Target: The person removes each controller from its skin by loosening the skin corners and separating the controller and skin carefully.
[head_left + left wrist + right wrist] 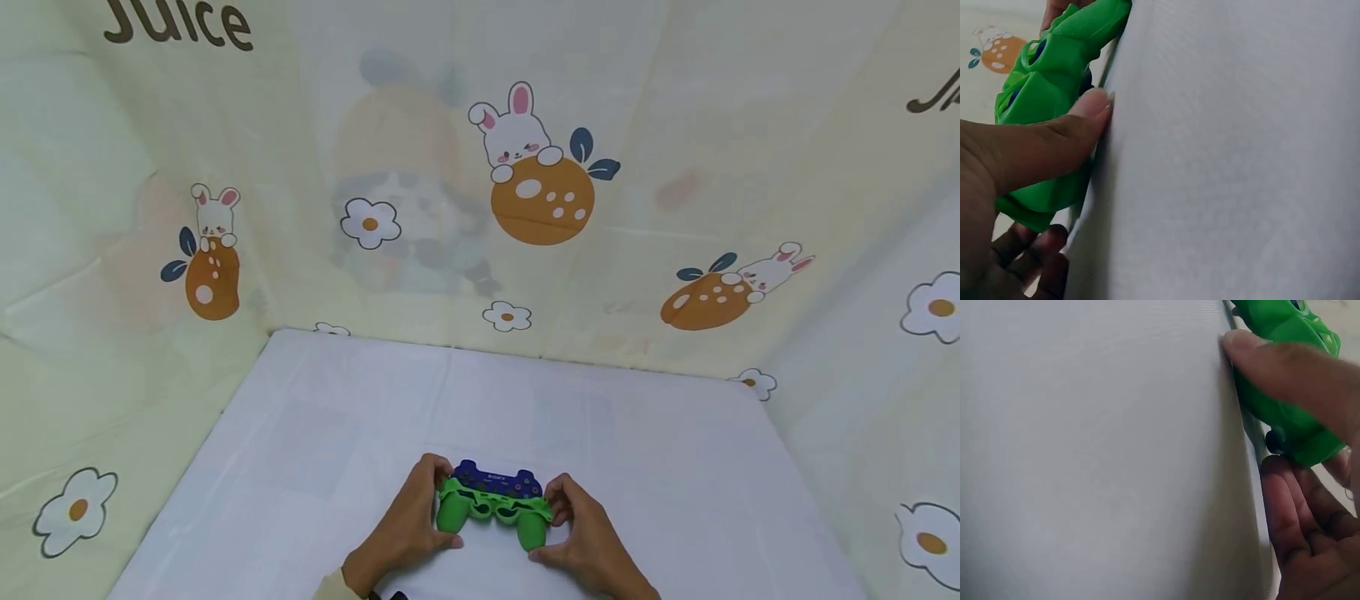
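Note:
A dark blue game controller (pixel 489 478) marked SONY lies low on the white table, with a green rubbery cover (pixel 453 511) around its near side and both handles. In the head view the blue top shows beyond the cover's edge. My left hand (pixel 408 521) grips the left end, thumb by the handle and fingers curled at the far side. On the opposite end, my right hand (pixel 588 533) holds the right handle between thumb and fingers. The left wrist view shows the thumb across the cover (pixel 1044 94). From the right wrist, fingertips sit by the cover's (pixel 1288 422) end.
The white-covered table (pixel 337 425) stretches away beyond the hands. A cream curtain (pixel 420 275) printed with rabbits, oranges and flowers hangs behind the table and along both sides. A small dark object (pixel 397 596) shows at the bottom edge beside the left wrist.

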`<state>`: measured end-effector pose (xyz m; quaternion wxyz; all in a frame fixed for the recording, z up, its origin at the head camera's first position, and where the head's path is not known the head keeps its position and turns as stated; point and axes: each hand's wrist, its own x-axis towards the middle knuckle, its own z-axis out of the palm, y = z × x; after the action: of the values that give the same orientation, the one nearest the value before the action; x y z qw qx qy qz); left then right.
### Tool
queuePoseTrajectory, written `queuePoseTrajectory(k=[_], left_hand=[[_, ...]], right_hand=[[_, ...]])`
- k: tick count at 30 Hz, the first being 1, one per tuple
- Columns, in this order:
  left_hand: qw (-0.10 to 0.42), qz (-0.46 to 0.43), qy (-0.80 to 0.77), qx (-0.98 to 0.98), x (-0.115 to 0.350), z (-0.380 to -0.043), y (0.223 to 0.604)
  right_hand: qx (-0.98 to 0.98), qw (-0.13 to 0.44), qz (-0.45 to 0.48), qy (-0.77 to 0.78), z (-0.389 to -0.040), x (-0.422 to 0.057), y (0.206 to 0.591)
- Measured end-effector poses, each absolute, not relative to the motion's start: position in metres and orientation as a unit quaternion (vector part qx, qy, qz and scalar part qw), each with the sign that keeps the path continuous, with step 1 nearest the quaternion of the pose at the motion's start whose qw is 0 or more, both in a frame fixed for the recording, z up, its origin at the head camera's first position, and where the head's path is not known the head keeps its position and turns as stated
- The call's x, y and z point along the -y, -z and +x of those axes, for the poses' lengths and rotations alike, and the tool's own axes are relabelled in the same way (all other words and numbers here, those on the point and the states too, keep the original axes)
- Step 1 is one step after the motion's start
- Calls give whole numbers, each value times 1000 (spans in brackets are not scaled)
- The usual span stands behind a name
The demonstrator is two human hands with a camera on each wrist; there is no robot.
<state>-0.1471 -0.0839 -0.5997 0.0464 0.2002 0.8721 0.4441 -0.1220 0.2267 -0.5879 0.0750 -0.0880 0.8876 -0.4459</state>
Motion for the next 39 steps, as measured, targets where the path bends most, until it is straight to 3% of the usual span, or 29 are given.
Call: queuePoseTrajectory(k=[7, 16, 31, 39], left_hand=[[41, 169, -544, -821, 88, -153, 605], [58, 145, -585, -796, 90, -157, 599], [85, 188, -607, -767, 95, -157, 594], [62, 200, -604, -769, 94, -157, 598]], right_hand=[[-843, 79, -63, 528, -125, -233, 591], [-782, 94, -95, 609, -135, -240, 591], [-746, 128, -86, 648, -135, -247, 591], [-734, 115, -93, 662, -134, -248, 596]])
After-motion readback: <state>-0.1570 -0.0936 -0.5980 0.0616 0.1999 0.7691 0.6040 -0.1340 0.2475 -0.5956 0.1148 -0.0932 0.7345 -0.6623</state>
